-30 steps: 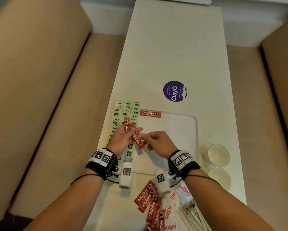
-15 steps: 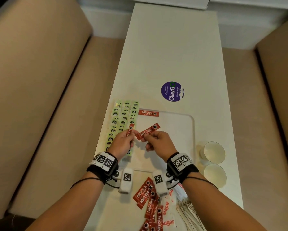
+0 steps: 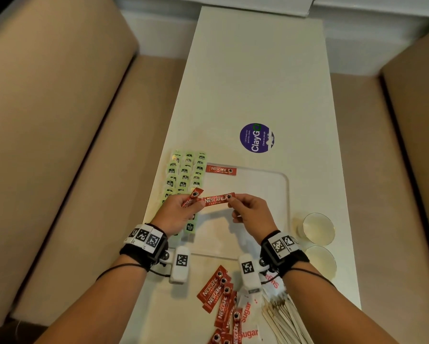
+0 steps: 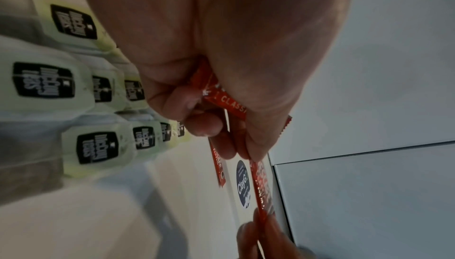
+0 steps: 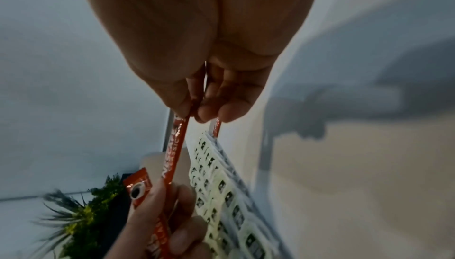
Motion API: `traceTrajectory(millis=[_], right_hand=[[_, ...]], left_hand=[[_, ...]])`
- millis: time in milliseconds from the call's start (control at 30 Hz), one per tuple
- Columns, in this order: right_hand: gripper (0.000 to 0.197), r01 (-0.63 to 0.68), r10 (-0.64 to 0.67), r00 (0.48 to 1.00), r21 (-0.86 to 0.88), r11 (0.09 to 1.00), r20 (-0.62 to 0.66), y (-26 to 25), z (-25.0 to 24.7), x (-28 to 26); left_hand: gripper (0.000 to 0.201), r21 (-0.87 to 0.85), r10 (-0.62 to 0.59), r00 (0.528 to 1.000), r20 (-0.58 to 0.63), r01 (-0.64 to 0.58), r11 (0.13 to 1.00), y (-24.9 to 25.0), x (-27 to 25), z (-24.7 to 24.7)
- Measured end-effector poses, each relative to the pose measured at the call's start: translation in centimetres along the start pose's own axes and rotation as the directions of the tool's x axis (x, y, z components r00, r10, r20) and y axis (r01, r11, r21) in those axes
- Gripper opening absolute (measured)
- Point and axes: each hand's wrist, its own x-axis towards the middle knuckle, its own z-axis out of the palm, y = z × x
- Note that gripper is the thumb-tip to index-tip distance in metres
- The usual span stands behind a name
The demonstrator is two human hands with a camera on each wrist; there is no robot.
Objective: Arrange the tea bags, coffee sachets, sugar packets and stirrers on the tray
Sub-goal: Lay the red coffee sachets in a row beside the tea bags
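A white tray (image 3: 280, 180) lies on the table with green tea bags (image 3: 186, 170) in rows along its left side and one red coffee sachet (image 3: 221, 169) at its far edge. Above the tray, a red coffee sachet (image 3: 217, 199) is held level between both hands. My right hand (image 3: 248, 209) pinches its right end (image 5: 181, 123). My left hand (image 3: 178, 212) pinches its left end and grips more red sachets (image 3: 193, 196), also seen as sachets (image 4: 221, 98) in the left wrist view. Loose coffee sachets (image 3: 218, 294), sugar packets (image 3: 248, 319) and wooden stirrers (image 3: 285, 319) lie near me.
Two glass cups (image 3: 317, 228) stand right of the tray. A purple round sticker (image 3: 256, 138) is on the white table (image 3: 258, 70) beyond the tray. Beige sofa seats flank the table on both sides.
My right hand has drawn one sachet out of the left hand's bunch and turned it from slanted to level. Both hands have risen slightly over the tray.
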Motion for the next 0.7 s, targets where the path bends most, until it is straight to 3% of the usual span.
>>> traceTrajectory(millis=[167, 367, 567, 700], right_hand=[[0.018, 0.004, -0.006, 1.000, -0.124, 0.992, -0.019, -0.1, -0.8, 1.1], [0.024, -0.085, 0.070, 0.981, -0.075, 0.994, -0.181, -0.8, -1.5, 4.1], [0.026, -0.214, 0.202, 0.958, -0.042, 0.976, -0.206, -0.2, -0.6, 6.8], [0.029, -0.214, 0.184, 0.946, -0.088, 0.973, -0.266, 0.0, 0.1, 7.4]], left_hand=[[0.014, -0.031, -0.026, 1.000, -0.001, 0.026, 0.999, 0.0, 0.5, -0.4], [0.010, -0.176, -0.074, 0.996, -0.042, 0.065, 0.982, -0.4, 1.0, -0.2], [0.017, -0.220, -0.100, 0.995, -0.029, 0.092, 0.971, -0.9, 0.9, -0.4], [0.018, -0.238, -0.111, 0.993, -0.029, 0.101, 0.966, -1.3, 0.9, -0.6]])
